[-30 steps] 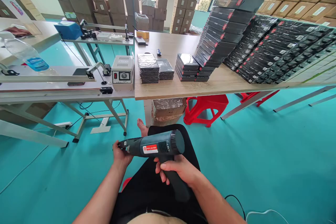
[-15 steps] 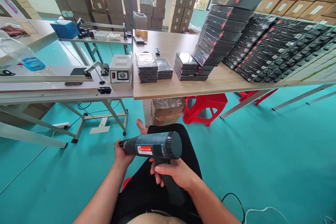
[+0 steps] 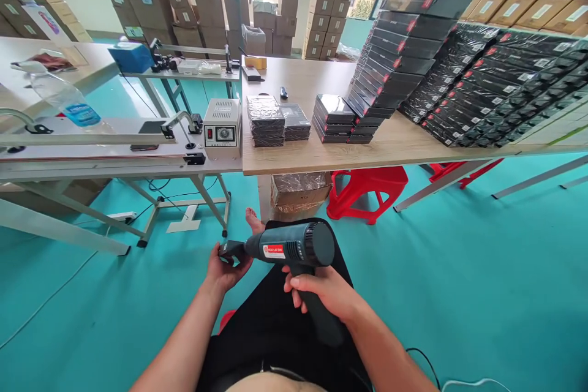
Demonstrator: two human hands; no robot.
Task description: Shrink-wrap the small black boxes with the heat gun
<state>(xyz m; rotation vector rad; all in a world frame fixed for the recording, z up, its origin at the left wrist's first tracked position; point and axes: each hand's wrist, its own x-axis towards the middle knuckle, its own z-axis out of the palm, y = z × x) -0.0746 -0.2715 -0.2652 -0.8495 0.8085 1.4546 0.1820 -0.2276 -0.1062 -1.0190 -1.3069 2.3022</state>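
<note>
One heat gun (image 3: 287,244) is held across the near middle of the scene, above the lap (image 3: 271,324), its nozzle (image 3: 252,247) aimed left and its handle (image 3: 321,312) wrapped in the grip of the right hand (image 3: 326,289). The left hand (image 3: 223,272) has its grip around one small dark piece (image 3: 231,250), just left of the nozzle; whether the two touch, I cannot tell. If the gun is running, which does not show, the left hand could be burnt, being so close to the nozzle; a loose grip could drop the piece to the floor (image 3: 151,294). Farther off, I count two low wrapped stacks (image 3: 265,125) at the desk's (image 3: 294,161) left end, one control box (image 3: 222,128) left of them, one bottle (image 3: 68,104) farther left, and at least two red stools (image 3: 370,185) beneath the desk.
</note>
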